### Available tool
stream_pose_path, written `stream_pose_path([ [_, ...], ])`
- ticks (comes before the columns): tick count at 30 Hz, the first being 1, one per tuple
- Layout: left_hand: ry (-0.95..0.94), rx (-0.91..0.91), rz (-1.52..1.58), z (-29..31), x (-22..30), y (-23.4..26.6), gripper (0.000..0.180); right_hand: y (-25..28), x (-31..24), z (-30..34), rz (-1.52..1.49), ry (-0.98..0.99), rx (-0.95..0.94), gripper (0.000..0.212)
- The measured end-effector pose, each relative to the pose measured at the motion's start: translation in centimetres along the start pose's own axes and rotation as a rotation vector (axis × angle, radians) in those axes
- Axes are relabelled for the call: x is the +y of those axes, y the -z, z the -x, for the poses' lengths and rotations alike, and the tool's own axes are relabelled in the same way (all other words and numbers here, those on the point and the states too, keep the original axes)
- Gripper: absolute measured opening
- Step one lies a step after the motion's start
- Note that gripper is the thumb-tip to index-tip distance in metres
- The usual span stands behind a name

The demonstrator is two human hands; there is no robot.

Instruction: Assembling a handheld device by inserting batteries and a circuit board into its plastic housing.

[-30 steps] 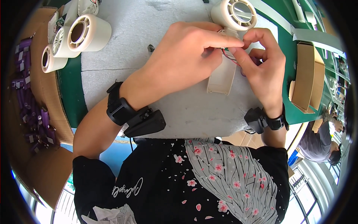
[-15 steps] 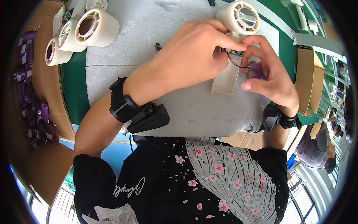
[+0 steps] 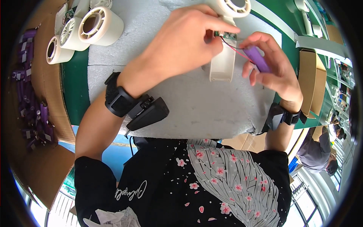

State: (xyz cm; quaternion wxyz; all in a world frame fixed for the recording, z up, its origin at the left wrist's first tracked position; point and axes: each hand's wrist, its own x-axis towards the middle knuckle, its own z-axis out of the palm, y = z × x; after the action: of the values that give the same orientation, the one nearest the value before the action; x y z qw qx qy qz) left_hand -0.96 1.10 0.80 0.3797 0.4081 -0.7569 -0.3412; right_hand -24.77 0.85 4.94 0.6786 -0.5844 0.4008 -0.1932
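A cream handheld fan lies on the foam sheet, its round head [image 3: 240,10] at the top edge and its opened handle shell [image 3: 221,69] toward me. My left hand [image 3: 181,43] closes round the upper handle, index finger over a small green circuit board [image 3: 229,35] and thumb at the shell's left side. Just right of the shell, my right hand [image 3: 281,73] holds a purple cylindrical battery [image 3: 256,59] between its fingers, tilted. Thin red and black wires [image 3: 237,52] run between board and battery. The left hand's far fingers are partly hidden.
Several cream fan parts [image 3: 99,28] stand at the upper left. Beside them a cardboard box [image 3: 53,89] holds many purple batteries [image 3: 28,81]. A small open carton [image 3: 312,81] is at the right on the green table [image 3: 289,60]. Another person [image 3: 317,153] sits at far right.
The fan has shifted up and left with my left hand. My right hand has turned the battery so its purple side shows, drawing the wires straighter.
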Motion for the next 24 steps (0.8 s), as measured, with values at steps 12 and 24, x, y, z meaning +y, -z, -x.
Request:
stream_pose_path([
  [12,0.163,-0.013,0.231,-0.4,1.2,0.9,0.035,-0.9,0.1,-0.5,0.863,0.118,0.558,0.022],
  [24,0.077,0.144,0.148,0.3,-0.2,-1.0,0.033,-2.0,0.2,0.4,1.186,0.405,0.474,0.013],
])
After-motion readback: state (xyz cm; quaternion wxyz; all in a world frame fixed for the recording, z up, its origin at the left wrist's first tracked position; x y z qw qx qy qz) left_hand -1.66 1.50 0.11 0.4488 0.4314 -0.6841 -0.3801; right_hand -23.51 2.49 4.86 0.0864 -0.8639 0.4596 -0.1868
